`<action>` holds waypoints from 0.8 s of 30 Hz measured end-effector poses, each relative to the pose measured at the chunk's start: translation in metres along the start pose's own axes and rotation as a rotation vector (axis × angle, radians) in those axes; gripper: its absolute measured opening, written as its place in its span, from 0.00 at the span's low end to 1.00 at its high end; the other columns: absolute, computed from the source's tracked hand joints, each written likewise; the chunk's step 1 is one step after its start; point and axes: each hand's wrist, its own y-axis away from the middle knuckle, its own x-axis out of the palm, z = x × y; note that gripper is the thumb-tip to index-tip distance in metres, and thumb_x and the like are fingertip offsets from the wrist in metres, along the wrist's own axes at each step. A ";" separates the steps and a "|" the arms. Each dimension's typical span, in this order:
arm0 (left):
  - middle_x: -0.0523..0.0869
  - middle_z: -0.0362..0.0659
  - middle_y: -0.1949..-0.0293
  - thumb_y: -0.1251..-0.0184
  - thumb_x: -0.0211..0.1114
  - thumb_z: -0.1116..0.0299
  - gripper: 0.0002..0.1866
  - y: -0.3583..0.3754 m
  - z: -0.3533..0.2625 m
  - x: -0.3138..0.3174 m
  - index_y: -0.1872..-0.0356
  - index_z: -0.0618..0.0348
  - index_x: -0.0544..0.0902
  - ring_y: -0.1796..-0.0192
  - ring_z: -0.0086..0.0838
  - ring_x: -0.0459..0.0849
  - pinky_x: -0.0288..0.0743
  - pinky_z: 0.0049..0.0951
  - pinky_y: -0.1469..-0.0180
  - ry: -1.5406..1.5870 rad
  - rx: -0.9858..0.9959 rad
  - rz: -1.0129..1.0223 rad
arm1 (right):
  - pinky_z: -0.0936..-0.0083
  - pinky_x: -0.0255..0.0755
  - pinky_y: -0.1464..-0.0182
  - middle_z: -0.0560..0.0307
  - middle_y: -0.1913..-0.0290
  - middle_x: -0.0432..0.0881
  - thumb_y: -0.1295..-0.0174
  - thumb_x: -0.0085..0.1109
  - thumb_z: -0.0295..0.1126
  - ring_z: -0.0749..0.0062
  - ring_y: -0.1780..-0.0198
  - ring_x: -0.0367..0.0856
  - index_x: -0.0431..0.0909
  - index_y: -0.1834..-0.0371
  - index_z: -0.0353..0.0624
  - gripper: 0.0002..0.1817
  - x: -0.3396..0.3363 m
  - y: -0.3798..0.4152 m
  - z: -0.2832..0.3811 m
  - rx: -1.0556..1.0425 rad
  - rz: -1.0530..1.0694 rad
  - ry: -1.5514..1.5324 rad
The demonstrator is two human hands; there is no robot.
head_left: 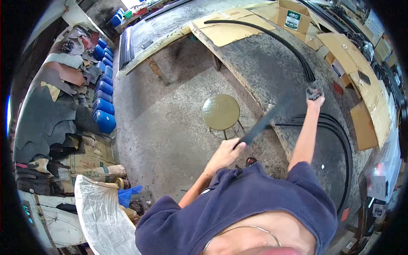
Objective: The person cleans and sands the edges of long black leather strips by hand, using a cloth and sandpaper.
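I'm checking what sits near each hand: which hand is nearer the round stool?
Left. The left hand, gripping the black strip, is just below the round stool. The right hand is stretched out over the workbench, farther right.

— What sort of place am I looking at?
— A workshop, I'd say. A long rough worktop [272, 63] carries cardboard sheets [229, 29], a carton [292, 16] and black rubber strips [293, 46].
— And around the worktop?
— Beside it a round stool [220, 112] on the concrete floor [170, 127]; well to its left, piled leather hides [46, 110], blue jugs [103, 102] and sacks [91, 161].
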 end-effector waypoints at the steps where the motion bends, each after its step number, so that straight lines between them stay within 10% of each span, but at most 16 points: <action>1: 0.72 0.43 0.82 0.29 0.51 0.63 0.15 0.000 0.004 0.000 0.71 0.65 0.70 0.80 0.24 0.72 0.64 0.31 0.77 -0.011 -0.006 0.011 | 0.62 0.74 0.55 0.45 0.46 0.77 0.29 0.29 0.45 0.59 0.60 0.78 0.71 0.43 0.40 0.26 0.015 0.010 0.005 -0.160 -0.398 0.198; 2: 0.71 0.39 0.82 0.28 0.50 0.62 0.14 -0.005 0.005 -0.002 0.71 0.62 0.70 0.81 0.21 0.70 0.63 0.27 0.79 0.208 -0.088 -0.015 | 0.60 0.73 0.49 0.48 0.40 0.72 0.28 0.25 0.47 0.59 0.49 0.77 0.65 0.36 0.39 0.29 0.017 0.029 0.000 0.084 0.398 0.008; 6: 0.69 0.34 0.84 0.26 0.49 0.63 0.13 -0.047 -0.001 0.012 0.72 0.57 0.68 0.85 0.16 0.66 0.59 0.19 0.83 0.568 -0.124 -0.116 | 0.65 0.67 0.39 0.51 0.43 0.75 0.37 0.38 0.64 0.62 0.43 0.74 0.68 0.39 0.38 0.40 0.098 0.132 -0.099 0.326 -0.232 0.557; 9: 0.69 0.34 0.84 0.26 0.48 0.60 0.13 -0.072 -0.001 0.037 0.69 0.57 0.68 0.87 0.16 0.64 0.60 0.20 0.85 0.477 -0.203 -0.095 | 0.64 0.69 0.42 0.53 0.46 0.77 0.35 0.39 0.61 0.63 0.46 0.76 0.64 0.37 0.38 0.37 0.132 0.183 -0.164 0.562 0.106 0.322; 11: 0.69 0.35 0.84 0.26 0.48 0.59 0.14 -0.071 0.000 0.053 0.68 0.57 0.68 0.86 0.16 0.65 0.60 0.21 0.84 0.448 -0.292 -0.111 | 0.79 0.74 0.69 0.56 0.58 0.80 0.35 0.48 0.55 0.76 0.66 0.78 0.70 0.44 0.36 0.31 0.147 0.176 -0.171 0.390 -0.106 0.627; 13: 0.71 0.34 0.83 0.27 0.49 0.60 0.14 -0.060 0.006 0.064 0.70 0.59 0.69 0.84 0.17 0.68 0.63 0.22 0.83 0.415 -0.260 -0.042 | 0.82 0.70 0.75 0.56 0.65 0.81 0.36 0.50 0.54 0.78 0.72 0.76 0.74 0.52 0.36 0.28 0.142 0.146 -0.148 0.427 -0.216 0.560; 17: 0.71 0.33 0.83 0.28 0.51 0.59 0.15 -0.034 -0.001 0.071 0.72 0.58 0.69 0.84 0.15 0.67 0.61 0.21 0.83 0.298 -0.339 0.013 | 0.80 0.66 0.76 0.62 0.79 0.73 0.36 0.50 0.54 0.78 0.78 0.69 0.74 0.65 0.41 0.24 0.159 0.083 -0.088 0.196 -0.305 0.499; 24: 0.67 0.31 0.84 0.27 0.51 0.58 0.16 -0.029 -0.039 0.078 0.72 0.57 0.68 0.82 0.14 0.63 0.58 0.19 0.81 0.350 -0.278 0.014 | 0.74 0.61 0.73 0.57 0.81 0.67 0.36 0.49 0.51 0.70 0.78 0.64 0.68 0.74 0.39 0.23 0.144 0.033 -0.029 0.372 0.031 0.166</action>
